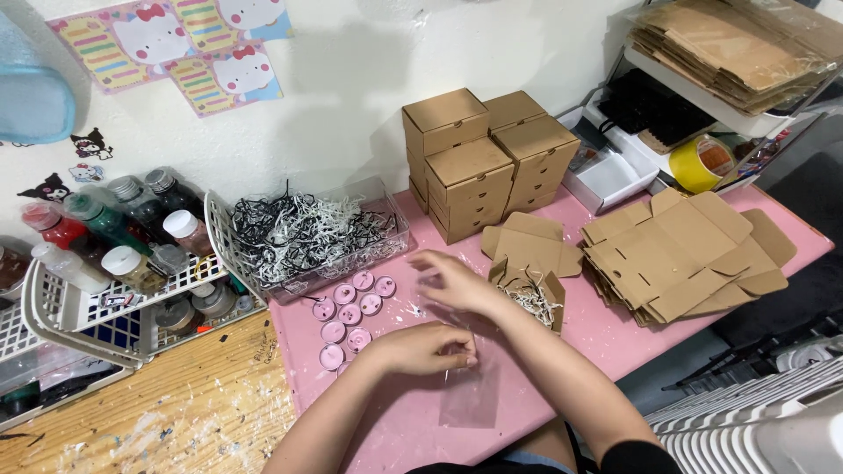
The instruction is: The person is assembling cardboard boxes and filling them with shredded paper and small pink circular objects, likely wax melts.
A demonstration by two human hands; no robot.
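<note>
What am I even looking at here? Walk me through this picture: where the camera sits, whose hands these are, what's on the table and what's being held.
There is no machine: a person works with bare hands, filmed by a camera on their own head, looking down. The left hand and right hand together handle a small clear plastic bag over a pink table. Beside the left hand lie pink tealight candles. Behind them is a clear tray of black and white shredded paper. Near the right hand stands an open cardboard box with shreds inside. Farther back are stacked closed boxes; to the right, flat unfolded boxes.
</note>
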